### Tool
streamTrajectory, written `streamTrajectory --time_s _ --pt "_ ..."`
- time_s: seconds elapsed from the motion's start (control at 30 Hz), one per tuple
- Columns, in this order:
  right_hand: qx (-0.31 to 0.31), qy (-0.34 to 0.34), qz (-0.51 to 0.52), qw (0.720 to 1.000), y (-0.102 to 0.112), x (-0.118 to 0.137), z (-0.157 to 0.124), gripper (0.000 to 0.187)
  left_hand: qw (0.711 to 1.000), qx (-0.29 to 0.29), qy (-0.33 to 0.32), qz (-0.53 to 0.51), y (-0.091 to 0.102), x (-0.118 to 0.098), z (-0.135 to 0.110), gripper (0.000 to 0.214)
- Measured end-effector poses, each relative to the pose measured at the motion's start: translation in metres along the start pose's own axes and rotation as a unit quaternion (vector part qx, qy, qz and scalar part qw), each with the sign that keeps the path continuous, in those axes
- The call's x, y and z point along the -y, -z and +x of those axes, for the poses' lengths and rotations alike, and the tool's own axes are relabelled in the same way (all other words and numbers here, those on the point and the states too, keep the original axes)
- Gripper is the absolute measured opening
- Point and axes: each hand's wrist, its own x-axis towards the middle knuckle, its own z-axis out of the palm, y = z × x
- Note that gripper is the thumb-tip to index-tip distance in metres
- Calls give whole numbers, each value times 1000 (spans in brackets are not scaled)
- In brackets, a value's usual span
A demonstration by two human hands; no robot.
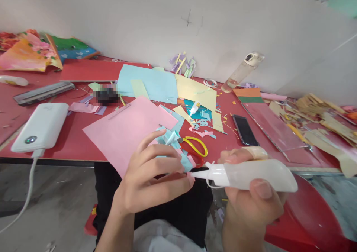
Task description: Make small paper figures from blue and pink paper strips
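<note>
My right hand [255, 203] is wrapped round a white squeeze glue bottle [259, 174], held on its side over the table's front edge. Its nozzle points left and reaches the fingertips of my left hand [156, 174]. That hand is closed with bent fingers, and a bit of pink paper [191, 176] shows at its fingertips. Folded light blue paper [170, 136] with pink bits shows behind the fingers, partly hidden by them. Just beyond lie scissors with yellow and red handles [201, 145]. A large pink sheet [131, 127] extends under and left of my left hand.
The red table [75, 133] holds a white power bank [44, 127], blue sheets [147, 83], paper scraps [203, 122], a smaller glue bottle [194, 109] and a phone [245, 130]. A water bottle [241, 73] leans against the wall. A red stool [312, 211] stands at lower right.
</note>
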Motion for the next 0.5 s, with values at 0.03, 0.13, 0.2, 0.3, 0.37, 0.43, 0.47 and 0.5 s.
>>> streamTrajectory --time_s 0.03,0.13,0.2,0.3,0.37,0.43,0.47,0.5 --pt "-1 -11 0 1000 1 0 1 19 1000 0 0 0 0 0 1 20" --pt "-18 -49 1 999 1 4 2 21 1000 4 1 1 -1 -1 2 20" --pt "-24 -55 3 998 1 7 4 21 1000 5 3 3 -1 -2 3 20" --pt "-36 -66 0 997 -1 11 7 24 1000 1 2 -4 -2 -2 3 20" --pt "-54 -77 2 996 -1 12 9 28 1000 2 -1 -11 -2 -2 2 21" --pt "-57 -83 5 995 -3 11 11 30 1000 6 -3 -16 -2 -2 2 22" --pt "-50 -81 7 995 -3 11 11 29 1000 8 -3 -18 -2 -2 2 22" --pt "-35 -74 6 997 -4 10 12 27 1000 9 -4 -19 -1 -2 2 22"
